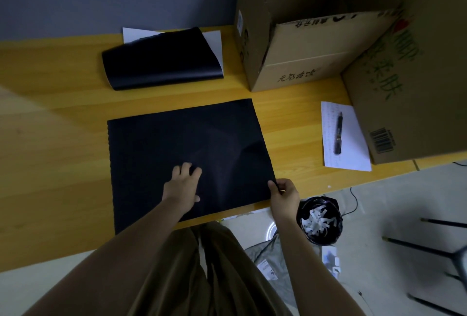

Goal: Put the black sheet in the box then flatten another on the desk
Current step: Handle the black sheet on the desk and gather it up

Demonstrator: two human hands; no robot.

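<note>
A large black sheet point(177, 143) lies spread on the wooden desk point(55, 123) in front of me. My left hand point(183, 184) rests flat on its near middle, fingers spread. My right hand point(284, 195) pinches the sheet's near right corner, which is slightly lifted and rippled. A second pile of curled black sheets point(161, 60) lies on white paper point(214, 42) at the back of the desk. An open cardboard box point(310, 45) stands at the back right, its inside mostly in shadow.
A bigger cardboard box point(414, 93) stands at the far right. A pen point(338, 133) lies on a white note sheet point(351, 148) beside it. On the floor are a black bin with paper scraps point(319, 222) and chair legs point(429, 252).
</note>
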